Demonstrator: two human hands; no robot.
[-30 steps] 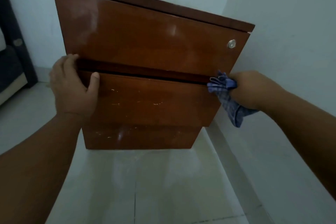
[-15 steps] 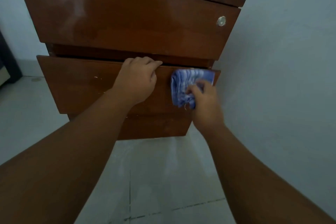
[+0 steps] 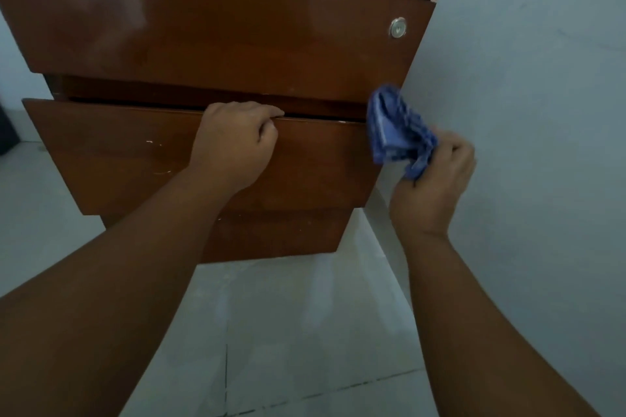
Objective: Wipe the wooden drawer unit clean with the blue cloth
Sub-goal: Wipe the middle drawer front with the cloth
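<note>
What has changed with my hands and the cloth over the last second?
The left hand moved from the left end of the middle drawer to the centre of its top edge and grips it; the drawer appears pulled out a little. The right hand took the blue cloth from the gap's right end onto the drawer front, then off to its right edge. It still holds the cloth; the top drawer stays shut.

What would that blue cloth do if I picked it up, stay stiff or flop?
Probably flop: the blue cloth is bunched into soft folds where the right hand grips it. It is likely light, since curled fingers alone hold it up in the air. It likely won't roll or break if dropped, being crumpled fabric.
</note>
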